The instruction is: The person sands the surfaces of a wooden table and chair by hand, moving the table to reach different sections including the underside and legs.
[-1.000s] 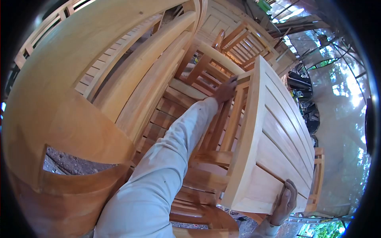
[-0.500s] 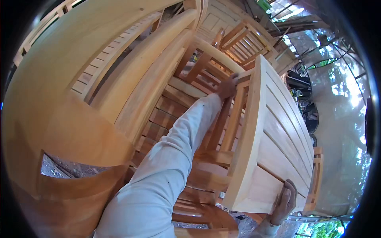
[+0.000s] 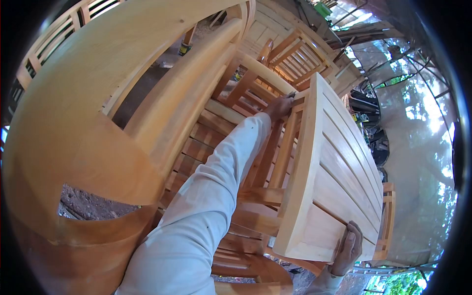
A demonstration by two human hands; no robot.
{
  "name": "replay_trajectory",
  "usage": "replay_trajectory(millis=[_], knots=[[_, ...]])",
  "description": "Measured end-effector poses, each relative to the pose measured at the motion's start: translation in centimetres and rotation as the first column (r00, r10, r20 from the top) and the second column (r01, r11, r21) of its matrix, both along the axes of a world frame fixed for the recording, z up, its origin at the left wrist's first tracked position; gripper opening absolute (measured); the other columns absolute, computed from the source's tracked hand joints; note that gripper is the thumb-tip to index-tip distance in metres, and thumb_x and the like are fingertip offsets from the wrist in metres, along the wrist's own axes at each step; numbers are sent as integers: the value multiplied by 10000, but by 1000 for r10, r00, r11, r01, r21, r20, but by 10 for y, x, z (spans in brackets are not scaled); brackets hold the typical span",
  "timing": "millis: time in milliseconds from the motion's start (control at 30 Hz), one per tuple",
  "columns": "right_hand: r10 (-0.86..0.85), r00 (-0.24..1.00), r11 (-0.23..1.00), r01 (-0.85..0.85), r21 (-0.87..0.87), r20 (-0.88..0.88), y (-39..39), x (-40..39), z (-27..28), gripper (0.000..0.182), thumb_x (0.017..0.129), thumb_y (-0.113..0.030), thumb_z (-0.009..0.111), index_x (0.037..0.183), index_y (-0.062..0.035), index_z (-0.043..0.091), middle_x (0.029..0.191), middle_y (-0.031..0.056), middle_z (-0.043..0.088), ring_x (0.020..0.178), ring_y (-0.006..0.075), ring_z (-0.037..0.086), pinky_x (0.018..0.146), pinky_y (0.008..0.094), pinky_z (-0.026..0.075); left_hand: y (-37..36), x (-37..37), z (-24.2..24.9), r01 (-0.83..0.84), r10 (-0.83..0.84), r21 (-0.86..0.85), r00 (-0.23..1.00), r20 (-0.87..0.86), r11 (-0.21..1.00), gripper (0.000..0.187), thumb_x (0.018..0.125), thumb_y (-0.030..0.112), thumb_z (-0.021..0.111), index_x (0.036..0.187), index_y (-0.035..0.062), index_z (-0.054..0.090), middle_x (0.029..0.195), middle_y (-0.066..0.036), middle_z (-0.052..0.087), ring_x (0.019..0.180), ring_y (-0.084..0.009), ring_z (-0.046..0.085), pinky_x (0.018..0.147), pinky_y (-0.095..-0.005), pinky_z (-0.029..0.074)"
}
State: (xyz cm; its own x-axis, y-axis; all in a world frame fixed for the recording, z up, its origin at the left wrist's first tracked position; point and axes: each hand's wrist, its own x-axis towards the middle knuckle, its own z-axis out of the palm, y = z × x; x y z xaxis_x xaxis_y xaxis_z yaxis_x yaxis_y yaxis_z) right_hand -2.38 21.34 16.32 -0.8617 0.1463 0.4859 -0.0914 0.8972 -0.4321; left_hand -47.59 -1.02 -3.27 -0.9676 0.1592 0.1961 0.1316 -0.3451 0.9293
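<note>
Tabletop between hands: left far corner; right near.

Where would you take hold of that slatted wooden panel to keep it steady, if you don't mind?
By its two opposite corners, as the hands do: left hand at the far top corner, right hand around the near lower corner. The slatted panel stands tilted on edge.

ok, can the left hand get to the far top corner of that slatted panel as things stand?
Probably yes. The left hand is already at the far corner of the slatted panel, arm stretched over the chair slats, nothing between. The right hand grips the near corner.
</note>
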Motion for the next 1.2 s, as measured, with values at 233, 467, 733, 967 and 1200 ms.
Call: replay_trajectory(millis=[233, 467, 733, 967, 1200], knots=[[10, 1000, 999, -9, 41, -21, 3, 1, -2, 413, 1054, -258, 489, 1139, 93, 690, 1252, 234, 674, 1188, 354, 616, 1064, 446, 466, -2, 104, 63, -281, 289, 70, 914, -284, 957, 447, 1025, 310, 495, 1418, 131, 610, 1349, -204, 666, 1264, -387, 626, 1075, -414, 476], [-4, 1000, 999, 5, 35, -15, -1, 0, 0, 405, 1064, -247, 480, 1125, 93, 693, 1233, 233, 680, 1162, 355, 629, 1051, 440, 474, -6, 107, 62, -187, 202, 80, 843, -498, 979, 481, 1026, 269, 479, 1477, 122, 556, 1516, -231, 523, 1361, -412, 536, 1116, -436, 444], [7, 1000, 998, -6, 64, -21, 2, 1, 0, 377, 1055, -216, 476, 1096, 88, 694, 1214, 220, 689, 1143, 339, 634, 1029, 431, 480, -4, 128, 51, -177, 184, 55, 896, -403, 983, 507, 1064, 331, 432, 1511, 105, 509, 1551, -204, 494, 1395, -377, 508, 1169, -425, 387], [-1, 999, 998, 3, 57, -32, -1, 1, 1, 385, 1065, -211, 466, 1111, 91, 701, 1201, 207, 697, 1139, 304, 644, 1038, 405, 486, -3, 51, 67, -98, 74, -43, 920, -385, 994, 497, 1084, 329, 436, 1480, 41, 519, 1551, -210, 489, 1392, -383, 502, 1146, -400, 414], [6, 999, 998, -4, 59, -41, 5, 1, -2, 364, 1065, -192, 474, 1102, 90, 702, 1207, 205, 696, 1147, 299, 643, 1032, 398, 496, 22, 39, 42, -421, 341, 32, 686, -642, 906, 437, 1057, 299, 503, 1378, 31, 631, 1549, -205, 494, 1394, -379, 497, 1111, -413, 450]])
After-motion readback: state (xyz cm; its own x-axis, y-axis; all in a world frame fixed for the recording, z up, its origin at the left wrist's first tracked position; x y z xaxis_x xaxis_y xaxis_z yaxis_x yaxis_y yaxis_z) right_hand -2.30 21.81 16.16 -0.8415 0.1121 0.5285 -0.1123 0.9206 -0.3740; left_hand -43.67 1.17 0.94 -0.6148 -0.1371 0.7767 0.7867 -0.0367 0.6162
